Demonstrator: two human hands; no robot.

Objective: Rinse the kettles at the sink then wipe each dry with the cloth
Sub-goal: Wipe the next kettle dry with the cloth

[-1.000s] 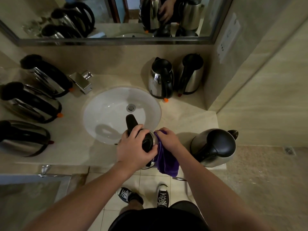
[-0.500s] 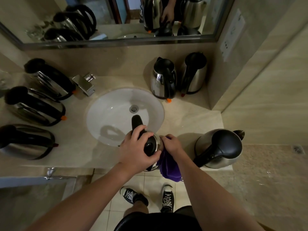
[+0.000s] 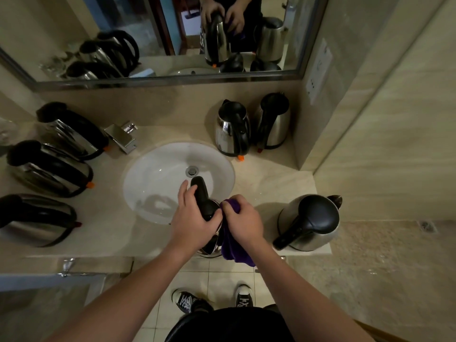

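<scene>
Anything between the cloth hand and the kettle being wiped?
Nothing visible. The right hand presses the purple cloth straight against the held kettle, which the left hand grips by its top over the sink's front edge.

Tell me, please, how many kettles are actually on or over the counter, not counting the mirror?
7: three lying left, two upright behind the basin, one right, one held.

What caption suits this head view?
Left hand steadies a kettle while right hand wipes it with purple cloth.
</scene>
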